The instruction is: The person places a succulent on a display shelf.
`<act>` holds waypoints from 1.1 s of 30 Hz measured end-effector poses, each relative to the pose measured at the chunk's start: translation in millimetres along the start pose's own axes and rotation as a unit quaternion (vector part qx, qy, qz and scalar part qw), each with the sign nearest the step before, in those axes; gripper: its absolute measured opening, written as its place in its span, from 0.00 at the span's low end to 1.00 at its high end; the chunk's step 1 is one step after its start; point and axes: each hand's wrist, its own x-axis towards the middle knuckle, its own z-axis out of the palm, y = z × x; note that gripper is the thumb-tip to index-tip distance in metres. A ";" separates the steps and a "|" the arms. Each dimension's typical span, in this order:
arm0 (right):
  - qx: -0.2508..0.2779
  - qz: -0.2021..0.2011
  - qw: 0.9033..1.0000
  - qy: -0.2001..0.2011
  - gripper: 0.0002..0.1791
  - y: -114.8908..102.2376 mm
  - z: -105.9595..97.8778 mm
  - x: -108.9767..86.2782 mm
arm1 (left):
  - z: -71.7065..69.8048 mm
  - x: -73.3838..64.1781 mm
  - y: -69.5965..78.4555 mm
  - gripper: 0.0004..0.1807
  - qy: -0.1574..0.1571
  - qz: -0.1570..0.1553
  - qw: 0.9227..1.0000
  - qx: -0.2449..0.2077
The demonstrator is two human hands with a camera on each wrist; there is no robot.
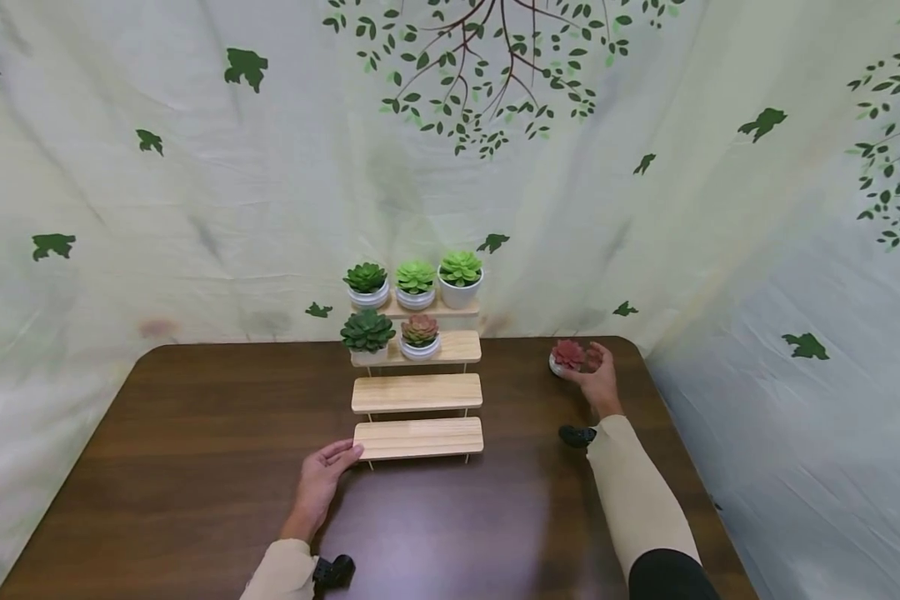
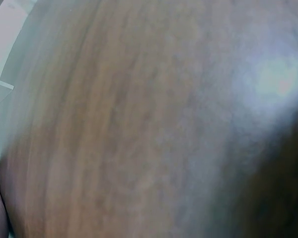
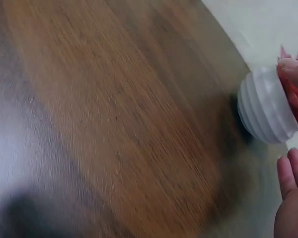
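Observation:
In the head view, a wooden four-step display stand (image 1: 417, 393) stands mid-table. My left hand (image 1: 322, 479) holds the left end of its lowest step with thumb and fingertips; only a sliver of that hand shows in the left wrist view. At the table's far right, my right hand (image 1: 600, 379) grips a small red succulent (image 1: 567, 354) between thumb and fingers. In the right wrist view its ribbed white pot (image 3: 268, 106) is tilted close over the table, with the thumb on the red leaves.
The top step carries three bright to mid-green succulents (image 1: 416, 277) in white pots. On the second step are a dark green succulent (image 1: 367, 331) and a pinkish one (image 1: 420, 331). A leaf-printed curtain (image 1: 270, 192) hangs behind the brown table (image 1: 232, 417).

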 end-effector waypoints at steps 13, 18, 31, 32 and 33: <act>0.008 -0.018 0.999 0.035 0.42 10.5 19.5 12.3 | 0.2 -0.7 0.2 0.24 0.004 0.008 1.000 -0.005; -0.023 -0.031 0.998 0.042 0.40 17.7 21.5 11.4 | -1.8 -1.0 0.6 0.24 0.006 0.000 1.000 0.000; -0.093 -0.057 0.993 0.044 0.39 26.2 15.0 -12.1 | 0.9 0.7 -2.0 0.24 0.002 0.012 1.000 0.001; -0.091 -0.059 0.993 0.043 0.39 26.6 16.2 -12.8 | 0.2 0.7 -2.0 0.24 0.004 0.011 1.000 0.000; -0.091 -0.061 0.993 0.041 0.40 26.6 17.3 -13.8 | -0.8 0.7 -2.2 0.24 0.005 0.011 1.000 0.001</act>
